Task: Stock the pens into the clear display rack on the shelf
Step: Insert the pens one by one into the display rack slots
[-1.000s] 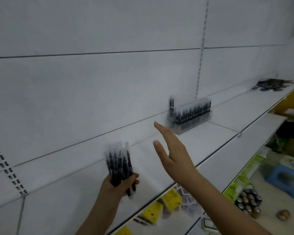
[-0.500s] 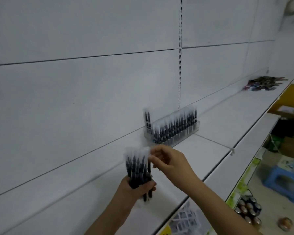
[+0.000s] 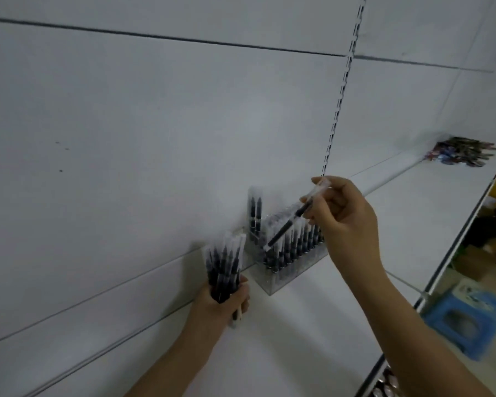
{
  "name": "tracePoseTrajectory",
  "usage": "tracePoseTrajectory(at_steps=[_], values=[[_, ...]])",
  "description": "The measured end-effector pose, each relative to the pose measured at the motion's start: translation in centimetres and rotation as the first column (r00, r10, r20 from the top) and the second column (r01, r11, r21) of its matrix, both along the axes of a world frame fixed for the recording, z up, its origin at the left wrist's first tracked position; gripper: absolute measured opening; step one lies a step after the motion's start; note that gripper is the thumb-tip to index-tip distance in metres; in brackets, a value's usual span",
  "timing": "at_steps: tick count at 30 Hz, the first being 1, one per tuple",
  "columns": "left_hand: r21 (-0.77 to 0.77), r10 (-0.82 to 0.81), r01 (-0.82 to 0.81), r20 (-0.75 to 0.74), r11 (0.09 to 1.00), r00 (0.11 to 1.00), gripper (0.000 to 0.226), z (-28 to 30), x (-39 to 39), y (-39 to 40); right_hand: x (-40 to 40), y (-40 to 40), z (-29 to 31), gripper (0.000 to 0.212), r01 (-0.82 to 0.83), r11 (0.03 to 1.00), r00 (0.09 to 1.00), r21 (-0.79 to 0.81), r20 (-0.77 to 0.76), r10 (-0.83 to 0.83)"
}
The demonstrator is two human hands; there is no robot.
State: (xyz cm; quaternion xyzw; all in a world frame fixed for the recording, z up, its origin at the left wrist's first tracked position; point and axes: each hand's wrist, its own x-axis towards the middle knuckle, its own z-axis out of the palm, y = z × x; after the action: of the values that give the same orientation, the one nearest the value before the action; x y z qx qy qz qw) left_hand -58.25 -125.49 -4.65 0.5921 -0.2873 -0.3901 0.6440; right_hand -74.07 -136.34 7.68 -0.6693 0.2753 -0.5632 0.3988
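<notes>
Stocking step, partway done. Right hand (image 3: 347, 224) up over the clear display rack (image 3: 287, 267), pinching one pen (image 3: 294, 217) near its top end between thumb and fingers. Pen tilted, low tip pointing down and left, just above the left part of the rack, not in a slot yet as far as can be seen. Left hand (image 3: 226, 302) lower and to the left, just beside the rack, fingers curled tight round a bunch of pens (image 3: 224, 262) standing up out of the fist. Rack sitting on the white shelf (image 3: 312, 325), back against the wall, already holding a long row of dark pens with clear caps, and a few taller ones standing at the back left corner.

Next move, as a guess: tip the single pen more upright, line its low end up with a free hole near the left end of the rack, push it straight down, let go. Then back to the bunch for another one. Needs care, since the pens in the rack stand very close and a bump could knock them. Which holes are free, too blurry to tell.

Far off on the right of the shelf, a pile of colourful pens (image 3: 467, 151). Down below, a blue stool (image 3: 464, 325) on the floor.
</notes>
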Motion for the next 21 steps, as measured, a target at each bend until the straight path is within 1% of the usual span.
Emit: tracePoseTrajectory(at_steps=[3, 5, 7, 9, 13, 16, 19, 21], values=[[-0.028, 0.023, -0.025, -0.099, 0.999, 0.995, 0.006, -0.6, 0.3, -0.1, 1.0, -1.4, 1.3, 0.010, 0.000, 0.998, 1.000, -0.065, -0.005, 0.000], [-0.036, 0.010, -0.014, -0.121, 0.999, 0.993, 0.014, -0.9, 0.6, -0.2, 1.6, -2.4, 1.8, 0.009, -0.019, 0.996, 0.999, -0.092, -0.043, 0.015], [-0.031, -0.020, 0.016, -0.112, 0.999, 0.993, 0.026, -1.0, 0.7, -0.4, 2.2, -3.3, 1.7, 0.006, -0.031, 0.991, 0.993, -0.129, -0.117, 0.016], [-0.025, -0.041, 0.038, -0.109, 0.999, 0.993, 0.019, -1.2, 0.6, -0.6, 2.6, -4.0, 1.5, 0.007, -0.044, 0.986, 0.983, -0.158, -0.181, 0.015], [0.009, -0.063, 0.063, -0.034, 0.998, 0.997, 0.026, -1.6, 0.4, -0.5, 3.2, -5.0, 0.9, 0.005, -0.079, 0.978, 0.942, -0.193, -0.336, 0.010], [0.012, -0.060, 0.060, -0.006, 0.998, 0.998, 0.025, -1.3, 0.3, -0.4, 3.6, -5.6, 0.7, 0.007, -0.100, 0.974, 0.919, -0.205, -0.395, 0.011], [0.007, -0.059, 0.059, 0.013, 0.998, 0.998, 0.026, -1.1, 0.1, -0.3, 4.1, -6.2, 0.3, 0.004, -0.145, 0.961, 0.861, -0.237, -0.508, 0.005], [0.009, -0.064, 0.064, 0.021, 0.998, 0.998, 0.027, -0.9, 0.0, -0.2, 4.6, -6.4, -0.2, 0.006, -0.194, 0.950, 0.776, -0.245, -0.630, -0.004]])
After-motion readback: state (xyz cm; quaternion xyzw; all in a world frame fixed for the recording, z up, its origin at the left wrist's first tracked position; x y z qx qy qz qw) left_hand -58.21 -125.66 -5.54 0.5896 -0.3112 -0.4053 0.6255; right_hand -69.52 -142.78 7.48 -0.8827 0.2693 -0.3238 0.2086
